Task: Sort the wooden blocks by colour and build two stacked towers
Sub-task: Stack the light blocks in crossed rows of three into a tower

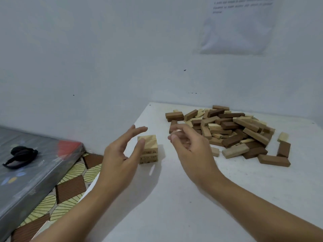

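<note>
Nearest to me, 2 bare forearms reach in over the white table (174, 212). The left hand (122, 152) is spread wide, fingers straight and gripping nothing, with its thumb tip right at the upper left corner of the short tower of pale wooden blocks (149, 149). The right hand (189, 145) hangs just right of that tower with loosely curled fingers. They are blurred, but I see no block in them.

The tower stands near the table's left edge, between the 2 hands. It is square and tidy, and I can make out 3 rows of printed numbers under its top layer. I cannot count the blocks in it for certain.

Farther back and to the right, well apart from the tower, lies the mixed heap of pale and dark brown wooden blocks (227, 130). It holds dozens, too tangled to count. About 5 lie loose on its near and right fringe, among them a long dark brown block (273, 160) and a small pale block (283, 137).

So I'd judge the job barely begun. There is 1 pale tower only a few layers high and 0 dark towers, and nearly all the sorting is left to do.

Off to the left, below table level, a grey mattress (35, 172) carries 1 black strap-like thing (21, 156), and the brown and yellow patterned floor (70, 186) shows beside it. Beyond everything is the white wall, with 1 sheet of printed paper (239, 27) fixed high up.
</note>
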### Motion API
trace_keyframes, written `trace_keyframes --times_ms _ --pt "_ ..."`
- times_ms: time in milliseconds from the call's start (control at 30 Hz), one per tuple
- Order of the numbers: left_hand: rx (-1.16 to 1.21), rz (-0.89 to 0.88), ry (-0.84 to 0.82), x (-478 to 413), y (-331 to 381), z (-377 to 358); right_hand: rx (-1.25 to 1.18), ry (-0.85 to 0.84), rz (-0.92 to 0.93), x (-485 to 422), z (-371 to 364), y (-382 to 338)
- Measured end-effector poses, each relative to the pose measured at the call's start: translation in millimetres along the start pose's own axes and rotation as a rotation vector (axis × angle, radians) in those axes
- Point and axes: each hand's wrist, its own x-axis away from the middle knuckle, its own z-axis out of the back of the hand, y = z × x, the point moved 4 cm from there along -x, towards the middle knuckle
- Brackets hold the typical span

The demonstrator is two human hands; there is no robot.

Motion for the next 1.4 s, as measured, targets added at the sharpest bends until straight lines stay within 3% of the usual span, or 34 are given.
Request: trace_keyframes --times_ms 167,367,500,633,833,967,1133,1400 --pt "-0.078 -0.066 -0.151 -22.4 33.1 -37.0 0.212 0.106 0.097 -13.3 64.7 -1.6" --pt "-0.430 -0.268 -0.435 -62.2 53.9 -127.5 0.562 0.211 0.114 -35.4 155.3 28.4" --pt "-0.757 -0.427 -0.522 -85.6 53.6 -180.2 0.731 0.149 0.043 -51.9 192.6 59.9" --pt "-0.952 -0.445 -0.561 -95.9 45.4 -197.8 0.837 0.010 0.013 -65.8 200.8 73.7" --pt "-0.940 -0.474 -0.573 -94.8 38.0 -198.3 0.951 -0.088 -0.058 -82.9 194.9 93.4" --pt "-0.879 -0.420 -0.532 -99.8 38.7 -201.0 0.906 -0.016 -0.041 -85.3 193.0 94.0" --pt "-0.922 -0.398 -0.621 -105.6 37.8 -205.6 0.888 0.065 0.007 -81.8 193.5 90.4" --pt "-0.864 -0.378 -0.549 -114.9 45.5 -201.8 0.746 0.218 0.180 -75.6 195.4 88.1"
